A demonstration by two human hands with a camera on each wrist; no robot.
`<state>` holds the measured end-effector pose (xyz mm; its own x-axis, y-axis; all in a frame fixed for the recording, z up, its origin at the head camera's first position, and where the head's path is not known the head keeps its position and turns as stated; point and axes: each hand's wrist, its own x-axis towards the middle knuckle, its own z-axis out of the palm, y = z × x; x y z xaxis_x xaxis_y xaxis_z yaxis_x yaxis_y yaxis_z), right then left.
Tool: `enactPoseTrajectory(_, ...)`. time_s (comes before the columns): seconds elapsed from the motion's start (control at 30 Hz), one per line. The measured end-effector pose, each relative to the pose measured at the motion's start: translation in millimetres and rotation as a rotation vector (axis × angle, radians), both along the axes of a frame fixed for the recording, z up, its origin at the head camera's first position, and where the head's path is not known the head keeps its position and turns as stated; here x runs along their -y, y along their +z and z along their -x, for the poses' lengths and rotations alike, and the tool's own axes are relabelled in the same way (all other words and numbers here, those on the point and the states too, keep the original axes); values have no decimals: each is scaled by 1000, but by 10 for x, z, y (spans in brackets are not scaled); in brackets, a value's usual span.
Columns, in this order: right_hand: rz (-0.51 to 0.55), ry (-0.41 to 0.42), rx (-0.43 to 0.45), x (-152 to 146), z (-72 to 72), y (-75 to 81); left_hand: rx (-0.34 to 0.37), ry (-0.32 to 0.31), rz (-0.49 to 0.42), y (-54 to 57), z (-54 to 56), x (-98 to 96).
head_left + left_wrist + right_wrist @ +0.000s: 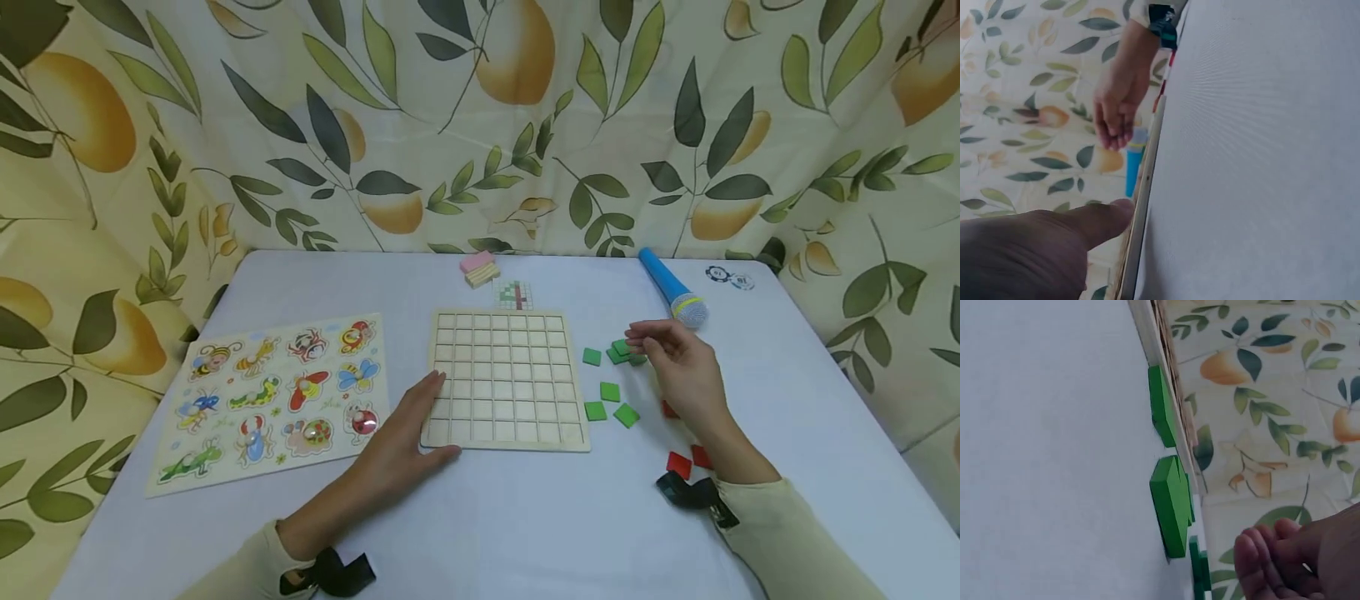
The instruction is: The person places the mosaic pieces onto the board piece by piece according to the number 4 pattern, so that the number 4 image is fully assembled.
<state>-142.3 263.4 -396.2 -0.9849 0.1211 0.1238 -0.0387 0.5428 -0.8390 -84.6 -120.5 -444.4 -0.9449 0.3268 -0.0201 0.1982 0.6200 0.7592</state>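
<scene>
A square wooden grid board (506, 446) lies flat on the white table. My left hand (401, 429) rests at its near left corner, fingers extended along the left side and thumb on the front edge; the left wrist view shows the thumb (1107, 222) at the rim. To the board's right, my right hand (686, 367) hovers over a small heap of green square tiles (618, 350). Its fingers are loosely bent, with nothing visible between them in the right wrist view. More loose green tiles (1169, 506) lie beside the board.
Red tiles (678, 465) lie near the right wrist, partly hidden by it. An insect picture board (270, 400) lies left. Behind the grid are a small pattern card (514, 294) and pink and cream tile stacks (478, 268). A blue microphone (667, 283) lies back right.
</scene>
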Motion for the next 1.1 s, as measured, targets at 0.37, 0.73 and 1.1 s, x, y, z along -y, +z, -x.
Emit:
enactPoseTrajectory(0.37,-228,-69,229,-163,69,-361,-82,1,215,-69,-96,-13)
enactPoseTrajectory(0.73,-425,-47,213,-115,73,-419,-95,49,257,-62,-72,7)
enactPoseTrajectory(1.1,-434,-74,195,-90,95,-373,-99,60,268,-38,-56,-8)
